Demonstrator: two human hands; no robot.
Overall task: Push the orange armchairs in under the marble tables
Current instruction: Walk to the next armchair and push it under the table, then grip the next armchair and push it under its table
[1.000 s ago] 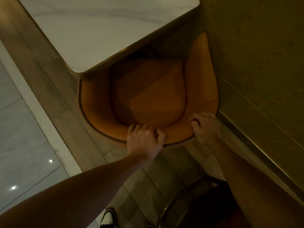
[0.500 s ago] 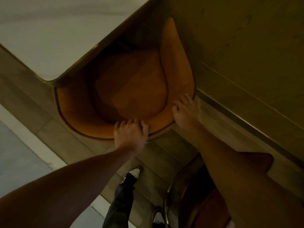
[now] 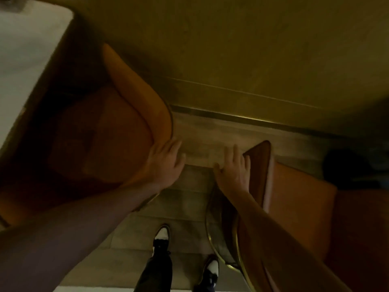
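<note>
An orange armchair (image 3: 117, 131) stands at the left, its seat partly tucked under the white marble table (image 3: 23, 60) in the upper left corner. My left hand (image 3: 166, 163) lies flat with fingers spread on the chair's curved back rim. A second orange armchair (image 3: 299, 199) with a brass-trimmed rim stands at the right. My right hand (image 3: 233, 169) hovers open just beside the tip of its armrest, fingers spread, holding nothing. The picture is dim and blurred.
A wall with a brass baseboard strip (image 3: 242, 116) runs across the top, close behind both chairs. Wooden floor (image 3: 197, 144) shows between the chairs. My two shoes (image 3: 162, 237) stand on tiled floor below. A dark round object (image 3: 345, 165) sits at the far right.
The view has swung right, so the first armchair and table slid to the left. My right hand left the first chair's back and moved to the second armchair. My left hand flattened.
</note>
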